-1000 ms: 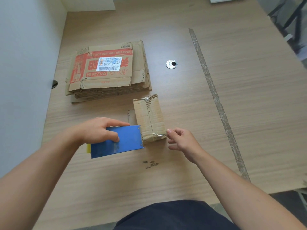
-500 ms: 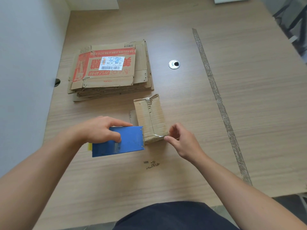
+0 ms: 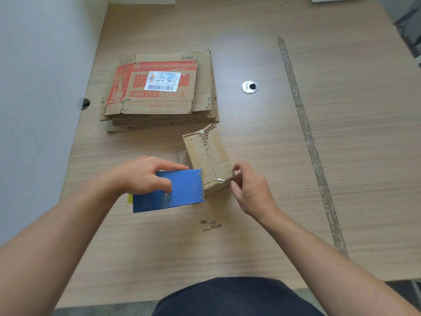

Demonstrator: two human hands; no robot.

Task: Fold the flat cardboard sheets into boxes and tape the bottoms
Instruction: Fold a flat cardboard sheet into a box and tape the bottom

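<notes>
Sitting on the table [image 3: 353,156], the small box [image 3: 209,156] lies between the two hands. The left hand [image 3: 141,176] grips a blue tape tool [image 3: 177,192], whose right end touches the box's near left side. The right hand [image 3: 250,192] pinches the box's near right corner, where shiny tape [image 3: 219,180] shows. A pile of flat cardboard sheets [image 3: 159,92] lies farther away, to the left.

One head-worn camera looks steeply down, close over the wooden table [image 3: 341,156] before the person.
</notes>
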